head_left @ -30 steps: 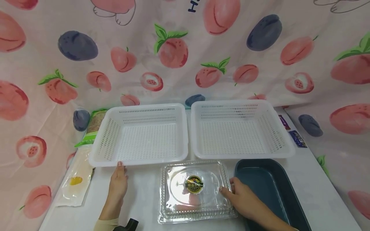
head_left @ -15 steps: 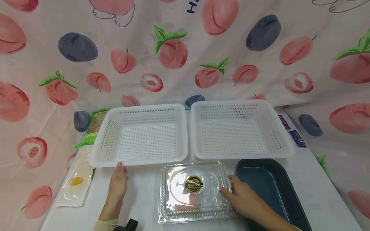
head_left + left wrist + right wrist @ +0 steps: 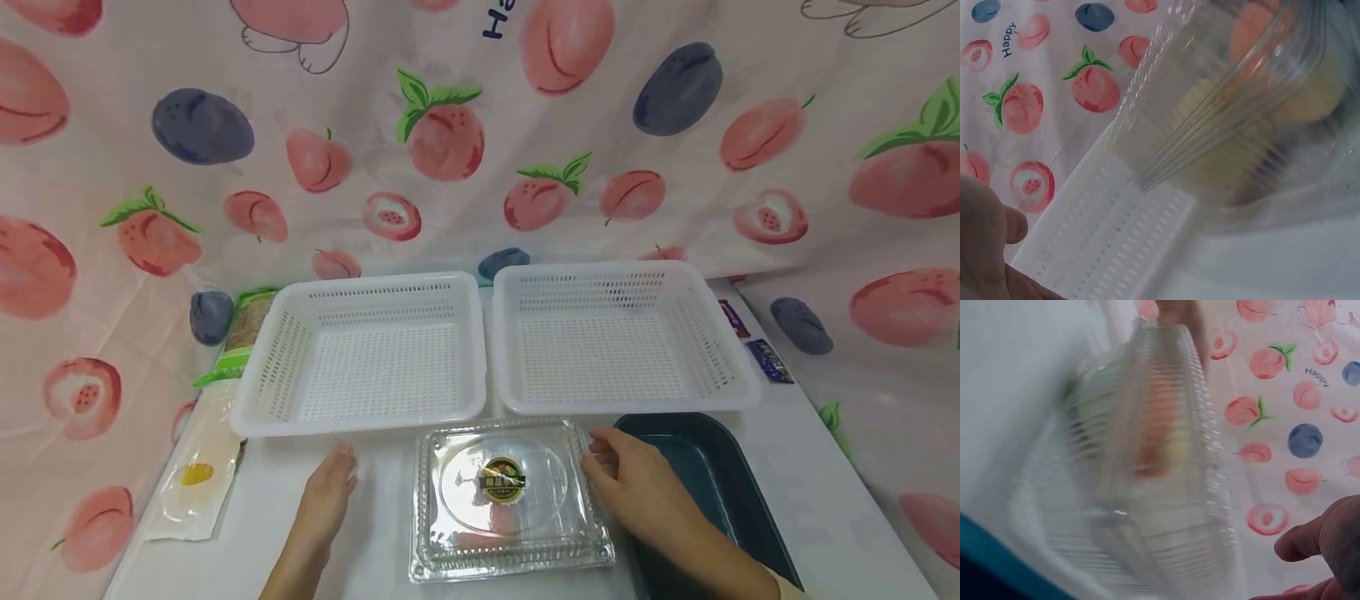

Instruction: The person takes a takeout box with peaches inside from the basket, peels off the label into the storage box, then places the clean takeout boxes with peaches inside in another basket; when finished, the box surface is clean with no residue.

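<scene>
A clear plastic clamshell box (image 3: 517, 508) with a black and gold round label (image 3: 502, 481) lies closed on the table. Through its side, the left wrist view shows blurred orange and pale yellow rounded things (image 3: 1222, 137). My left hand (image 3: 322, 500) hovers left of the box, below the left basket's front rim, holding nothing. At the box's right edge is my right hand (image 3: 641, 483), fingers loosely bent. In the right wrist view, its thumb (image 3: 1300, 540) stands apart from the box. Two white perforated baskets (image 3: 360, 421) (image 3: 630, 407) stand side by side behind.
A dark blue-green tray (image 3: 738, 500) sits at the right, partly under my right forearm. Along the left edge lie a green-trimmed packet (image 3: 243, 333) and a pale bag with a yellow spot (image 3: 198, 454). Two small wrapped packets (image 3: 768, 361) (image 3: 735, 319) lie far right.
My left hand has left the left basket's rim and moved right, toward the box. My right hand has let go of the box's right edge and shifted slightly up and right.
</scene>
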`<state>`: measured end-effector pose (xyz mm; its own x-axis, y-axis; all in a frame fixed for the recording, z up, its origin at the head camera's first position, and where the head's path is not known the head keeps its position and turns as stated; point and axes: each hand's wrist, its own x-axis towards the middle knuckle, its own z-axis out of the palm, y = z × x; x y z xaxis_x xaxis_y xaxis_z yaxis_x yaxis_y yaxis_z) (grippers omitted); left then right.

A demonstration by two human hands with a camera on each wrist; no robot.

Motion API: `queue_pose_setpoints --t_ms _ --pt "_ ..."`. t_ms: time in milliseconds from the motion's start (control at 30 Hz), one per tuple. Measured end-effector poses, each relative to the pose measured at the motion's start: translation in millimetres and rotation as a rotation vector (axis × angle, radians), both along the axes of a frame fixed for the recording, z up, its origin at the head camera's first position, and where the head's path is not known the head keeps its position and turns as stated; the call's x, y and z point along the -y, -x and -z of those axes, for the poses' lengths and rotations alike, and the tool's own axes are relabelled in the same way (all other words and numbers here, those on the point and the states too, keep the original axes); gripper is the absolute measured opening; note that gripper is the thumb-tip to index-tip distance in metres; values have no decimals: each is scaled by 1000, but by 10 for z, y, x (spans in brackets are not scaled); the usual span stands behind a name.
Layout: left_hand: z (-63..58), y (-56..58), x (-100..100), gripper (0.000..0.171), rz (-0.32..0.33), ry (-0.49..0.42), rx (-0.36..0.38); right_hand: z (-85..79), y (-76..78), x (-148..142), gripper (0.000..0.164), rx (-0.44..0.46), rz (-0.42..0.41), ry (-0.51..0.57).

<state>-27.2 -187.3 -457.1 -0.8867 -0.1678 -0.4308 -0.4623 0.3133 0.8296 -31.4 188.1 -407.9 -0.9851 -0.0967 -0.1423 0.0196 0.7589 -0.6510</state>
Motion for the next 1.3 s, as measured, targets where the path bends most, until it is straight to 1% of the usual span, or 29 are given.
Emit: queue_pose_setpoints --t_ms 167,233,433,600,667,800,867,900,967,1100,1200,1300 --pt "-53 -133 -168 88 55 -18 -18 -124 116 29 40 -72 -4 19" --pt "-68 -184 -226 90 78 -37 -28 -165 175 63 40 -94 -15 21" --pt "-64 -294 -376 86 127 -116 -50 -243 335 240 39 -138 -81 13" --pt "-41 -361 -456 89 156 -154 -28 -246 411 412 36 -142 -144 4" --pt "-30 -388 -473 88 185 -184 -17 -232 421 478 35 -117 -174 -6" --pt "2 -426 -490 87 268 -254 -8 -201 409 606 32 -42 -228 -44" --pt "14 -435 -494 88 289 -259 -7 -199 400 661 31 -25 -254 -61" --pt "19 -439 -496 89 297 -261 -7 -204 398 682 30 -32 -275 -73" --pt "24 -442 -501 89 295 -249 -4 -213 398 717 27 -43 -316 -97" --pt "41 -452 -499 84 297 -285 -9 -227 395 766 26 -49 -408 -112" --pt "55 -463 -501 83 300 -317 -10 -202 380 800 25 -68 -459 -121" --pt "57 -467 -507 84 303 -320 -10 -172 358 830 21 -99 -495 -150"
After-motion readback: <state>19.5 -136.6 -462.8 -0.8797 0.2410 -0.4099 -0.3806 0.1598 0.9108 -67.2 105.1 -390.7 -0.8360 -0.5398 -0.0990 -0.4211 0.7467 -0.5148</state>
